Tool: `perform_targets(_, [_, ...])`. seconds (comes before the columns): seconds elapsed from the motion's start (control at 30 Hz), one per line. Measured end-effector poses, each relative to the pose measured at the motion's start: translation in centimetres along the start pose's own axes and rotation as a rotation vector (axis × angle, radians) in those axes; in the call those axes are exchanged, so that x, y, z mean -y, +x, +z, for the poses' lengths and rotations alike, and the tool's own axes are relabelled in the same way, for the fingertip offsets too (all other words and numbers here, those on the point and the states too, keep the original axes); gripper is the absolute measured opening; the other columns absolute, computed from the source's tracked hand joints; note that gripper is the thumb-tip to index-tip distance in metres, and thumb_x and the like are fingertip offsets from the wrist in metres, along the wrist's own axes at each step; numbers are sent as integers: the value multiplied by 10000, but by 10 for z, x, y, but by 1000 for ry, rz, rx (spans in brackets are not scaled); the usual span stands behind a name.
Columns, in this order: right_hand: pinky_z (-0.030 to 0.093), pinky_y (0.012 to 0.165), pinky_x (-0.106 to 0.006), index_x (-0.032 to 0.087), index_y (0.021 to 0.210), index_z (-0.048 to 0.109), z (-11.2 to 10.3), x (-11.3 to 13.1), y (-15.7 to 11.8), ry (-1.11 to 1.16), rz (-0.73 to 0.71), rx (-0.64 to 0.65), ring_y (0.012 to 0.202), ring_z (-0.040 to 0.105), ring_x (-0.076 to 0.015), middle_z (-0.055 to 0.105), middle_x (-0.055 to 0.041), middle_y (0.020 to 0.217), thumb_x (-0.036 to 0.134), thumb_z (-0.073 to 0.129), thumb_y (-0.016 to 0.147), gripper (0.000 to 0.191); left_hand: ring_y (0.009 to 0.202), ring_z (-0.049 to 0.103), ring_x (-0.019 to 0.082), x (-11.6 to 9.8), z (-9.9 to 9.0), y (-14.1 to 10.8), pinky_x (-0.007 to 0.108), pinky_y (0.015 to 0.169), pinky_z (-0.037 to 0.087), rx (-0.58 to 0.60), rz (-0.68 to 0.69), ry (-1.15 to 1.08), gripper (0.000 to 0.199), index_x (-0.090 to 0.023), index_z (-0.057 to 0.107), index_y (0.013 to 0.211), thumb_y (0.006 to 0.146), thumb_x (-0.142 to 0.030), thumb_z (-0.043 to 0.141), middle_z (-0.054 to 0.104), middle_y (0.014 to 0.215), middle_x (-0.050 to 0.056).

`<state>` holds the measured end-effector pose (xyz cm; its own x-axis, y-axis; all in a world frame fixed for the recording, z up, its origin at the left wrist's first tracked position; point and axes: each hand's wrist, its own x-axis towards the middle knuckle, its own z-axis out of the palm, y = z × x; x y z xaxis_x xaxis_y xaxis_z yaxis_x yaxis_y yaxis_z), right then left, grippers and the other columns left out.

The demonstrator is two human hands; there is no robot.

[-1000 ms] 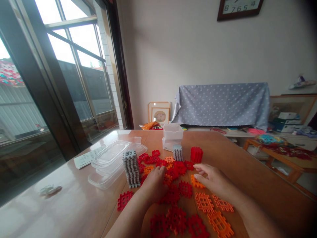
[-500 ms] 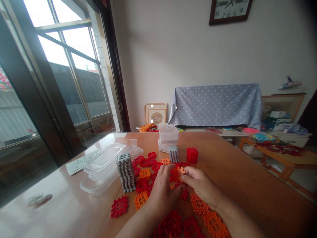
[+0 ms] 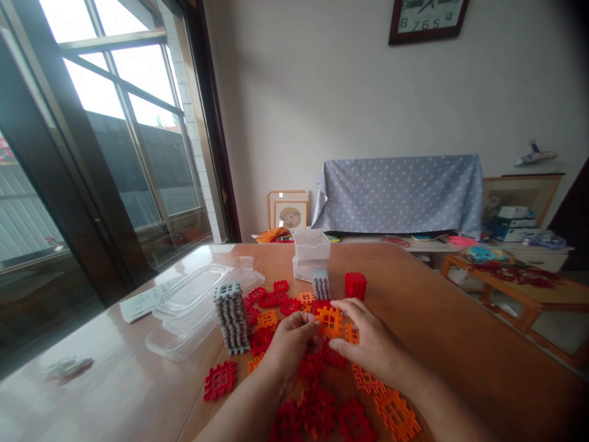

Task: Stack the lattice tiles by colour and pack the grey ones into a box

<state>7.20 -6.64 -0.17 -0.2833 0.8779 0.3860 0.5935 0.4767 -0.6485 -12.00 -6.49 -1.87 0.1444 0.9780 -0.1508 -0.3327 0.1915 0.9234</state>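
Observation:
Red and orange window-shaped plastic pieces lie scattered on the wooden table (image 3: 414, 313). My left hand (image 3: 297, 344) is closed at the middle of the pile, its fingertips pinched at the left edge of an orange piece (image 3: 329, 320). My right hand (image 3: 368, 334) is just right of that piece, with thumb and fingers apart and nothing gripped. A tall stack of grey pieces (image 3: 231, 319) stands left of my hands. Beyond them are a shorter grey stack (image 3: 321, 284) and a red stack (image 3: 356, 286). A single red piece (image 3: 219, 380) lies at the front left.
Clear plastic lids (image 3: 193, 294) lie behind the tall stack, over a paper sheet (image 3: 138, 304). Clear containers (image 3: 311, 255) stand at the back. A small clear bag (image 3: 69, 367) is at the far left. Orange pieces (image 3: 398, 414) lie under my right forearm.
My left hand has closed and drawn in at the orange piece. My right hand has opened, letting go of the orange piece it pinched. More red pieces show below my hands.

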Motion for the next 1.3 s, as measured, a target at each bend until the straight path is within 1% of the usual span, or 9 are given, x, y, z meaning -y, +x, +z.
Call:
perform_targets(0.13, [471,1049,-374,279,1281,602,-4,2,0,-62,-33,15,1184,590,-258,600,-72,1288,272,702,776,515,575,562,103,1,2,-2,217,575,404,20,-49,-32,339,-163,591,831,676,-337,838,607,652,-17])
perform_targets(0.23, [491,1013,-356,269,1272,608,-7,-6,1,-56,-21,30,1141,612,-244,621,-66,1244,259,683,782,495,595,580,108,-2,5,-5,224,602,426,40,-47,-9,331,-163,601,853,698,-354,822,632,678,-2])
perform_targets(0.33, [485,1013,-365,260,1278,602,-15,-25,2,-78,18,-6,1156,606,-242,627,-65,1254,253,656,792,489,678,622,128,-6,6,-6,248,675,464,33,-8,34,352,-164,604,863,708,-401,813,687,800,39])
perform_targets(0.43, [478,1009,-403,235,1270,617,-28,-50,4,-124,112,-16,1152,605,-266,651,-81,1248,279,685,765,512,718,629,139,-10,2,-3,250,701,460,18,40,78,362,-164,601,833,699,-422,817,693,811,45])
perform_targets(0.57, [456,1008,-414,233,1214,665,-38,-69,2,-167,208,77,1145,605,-278,690,-73,1219,314,708,747,476,712,613,136,-10,-2,0,247,701,440,25,66,125,347,-162,607,818,728,-438,797,688,793,40])
perform_targets(0.9, [463,920,-390,250,1082,722,-35,-63,-4,-221,232,187,1050,614,-284,732,-58,1111,323,746,719,371,678,553,122,-10,1,-2,238,671,397,77,112,226,300,-161,611,801,773,-418,763,649,742,20])
perform_targets(1.07, [460,936,-382,258,1139,695,-33,-71,-5,-212,239,208,1059,608,-274,720,-49,1136,323,764,704,445,679,545,121,-9,0,-3,237,669,391,97,116,243,280,-163,623,825,791,-412,749,643,736,10])
perform_targets(1.17, [452,967,-395,258,1169,685,-33,-72,-5,-205,242,224,1105,595,-282,695,-62,1196,345,767,702,482,685,552,121,-8,-1,-3,239,678,397,99,125,257,270,-162,626,835,817,-412,727,649,750,13])
perform_targets(1.3, [428,1027,-415,239,1292,624,-34,-71,-5,-202,247,245,1203,557,-300,642,-86,1313,328,756,692,620,733,591,135,-6,-2,-2,252,722,420,97,122,250,269,-161,625,858,836,-415,712,674,804,30])
